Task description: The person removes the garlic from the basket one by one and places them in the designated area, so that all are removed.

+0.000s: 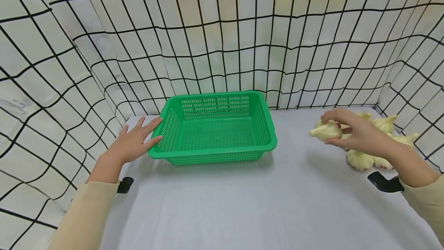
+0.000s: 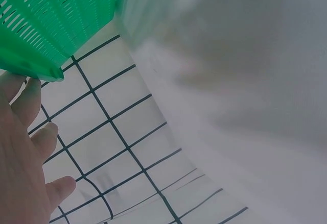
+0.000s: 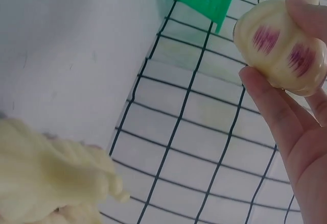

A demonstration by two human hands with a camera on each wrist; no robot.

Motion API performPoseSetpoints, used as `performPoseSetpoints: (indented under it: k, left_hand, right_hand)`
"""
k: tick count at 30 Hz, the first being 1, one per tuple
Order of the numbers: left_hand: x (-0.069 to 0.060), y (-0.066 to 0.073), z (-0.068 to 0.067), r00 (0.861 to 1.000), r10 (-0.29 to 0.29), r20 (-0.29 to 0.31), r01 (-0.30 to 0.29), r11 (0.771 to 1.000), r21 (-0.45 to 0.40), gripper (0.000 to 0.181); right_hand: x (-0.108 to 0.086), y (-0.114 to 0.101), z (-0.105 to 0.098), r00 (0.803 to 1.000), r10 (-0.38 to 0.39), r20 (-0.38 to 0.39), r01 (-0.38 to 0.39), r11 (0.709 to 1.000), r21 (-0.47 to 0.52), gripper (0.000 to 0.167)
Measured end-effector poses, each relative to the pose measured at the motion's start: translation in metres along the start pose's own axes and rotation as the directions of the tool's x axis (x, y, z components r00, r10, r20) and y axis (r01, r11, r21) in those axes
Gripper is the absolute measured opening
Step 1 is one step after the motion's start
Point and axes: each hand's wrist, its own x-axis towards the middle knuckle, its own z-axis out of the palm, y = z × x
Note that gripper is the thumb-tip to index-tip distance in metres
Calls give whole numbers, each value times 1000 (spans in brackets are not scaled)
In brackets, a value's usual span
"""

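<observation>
A green plastic basket [image 1: 215,153] with slotted walls and nothing inside stands at the back middle of the table. My left hand [image 1: 130,144] touches the basket's left rim, its fingers spread and straight. At the right, my right hand [image 1: 360,132] pinches a garlic bulb [image 1: 327,131] between thumb and fingers, above the table. Purple streaks mark this pale bulb in the right wrist view. Under and behind that hand lies a pile of garlic bulbs [image 1: 360,160], several in number and partly hidden by the hand.
White walls with a black wire grid [image 1: 222,49] close in the back and both sides. A white cloth [image 1: 215,203] covers the table. Black straps [image 1: 385,182] sit at both wrists, below beige sleeves.
</observation>
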Motion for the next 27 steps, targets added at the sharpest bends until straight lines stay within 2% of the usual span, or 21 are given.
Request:
performPoseSetpoints:
  k: [10, 14, 18, 27]
  left_hand:
    - [-6, 1, -1, 1000, -20, 1, 20, 1000, 0, 75]
    - [-7, 2, -1, 1000, -27, 3, 27, 1000, -3, 75]
    - [0, 6, -1, 1000, -12, 1, 12, 1000, -15, 74]
    - [18, 16, 0, 1000, 21, 6, -21, 1000, -15, 75]
  right_hand:
    - [-31, 25, -15, 999, 16, -31, -18, 998, -61, 59]
    - [-45, 30, -21, 993, 96, -71, -100, 993, -61, 59]
    - [-65, 35, -33, 974, 190, -125, -197, 979, -52, 53]
    - [-107, 48, -44, 921, 292, -259, -325, 941, -93, 52]
